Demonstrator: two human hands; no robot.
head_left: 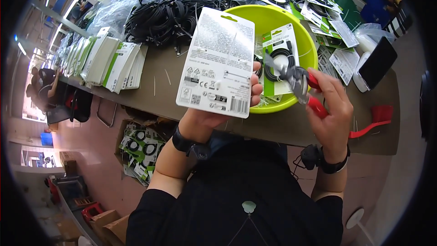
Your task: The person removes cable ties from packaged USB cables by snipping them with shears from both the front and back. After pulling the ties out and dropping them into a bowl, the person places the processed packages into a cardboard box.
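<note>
My left hand (205,119) holds up a white packaging card (214,59), its printed back toward me. Fingers curl round the card's right edge, and a hanging slot is cut near its top. My right hand (336,109) grips a pair of red-handled cutting pliers (299,84), whose grey jaws are blurred and point left toward the card. Behind the pliers, a carded black cable (280,57) rests in a yellow-green basin (308,41). The card covers part of the basin's left side.
Black coiled cables (164,20) are heaped at the back. Stacked cards (109,61) stand left; finished-looking packs (314,7) lie back right. A phone (381,64) leans near a red brush (380,117). Below the table, a carton holds carded cables (142,148).
</note>
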